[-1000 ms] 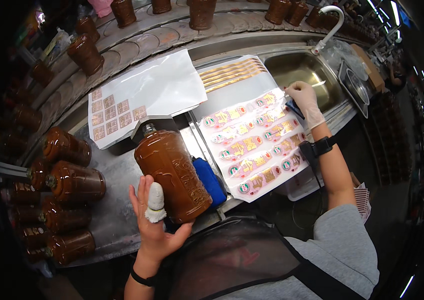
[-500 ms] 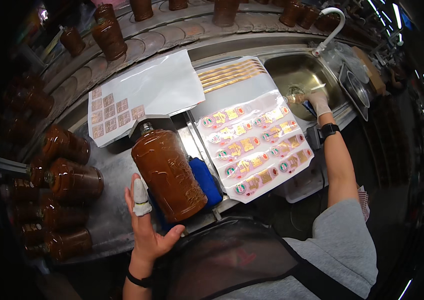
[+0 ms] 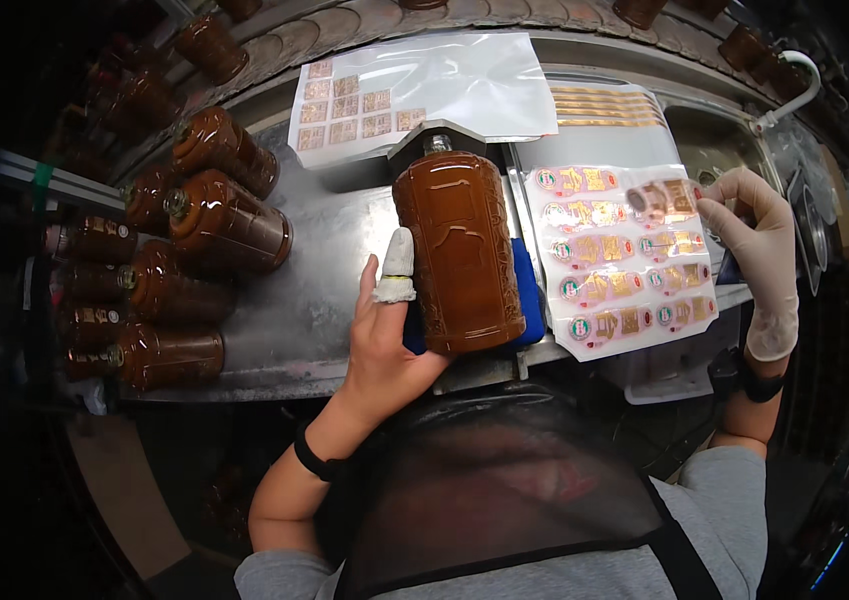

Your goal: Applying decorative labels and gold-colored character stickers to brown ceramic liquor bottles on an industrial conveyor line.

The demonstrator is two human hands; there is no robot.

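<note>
A brown glass bottle [image 3: 459,255] with raised patterns lies on a blue padded support [image 3: 526,300], its neck toward a dark metal bracket [image 3: 414,140]. My left hand [image 3: 384,335] grips its lower left side; one finger wears a white cover, and the thumb is partly hidden at the base. On the right, my gloved right hand [image 3: 752,225] pinches a blurred clear label [image 3: 662,200] with a brownish print. That label hovers over the upper right of a sheet of gold and pink labels [image 3: 616,335].
Several brown bottles [image 3: 224,220] lie at the left on the metal table [image 3: 319,260]. A white sheet with small square labels [image 3: 444,75] and gold strips [image 3: 604,105] lie farther back. At the right are a steel sink [image 3: 714,140] and white faucet [image 3: 802,85].
My right hand has come from the sink to the label sheet, a label in its fingers. My left hand has closed in on the bottle, which has turned. The view has shifted.
</note>
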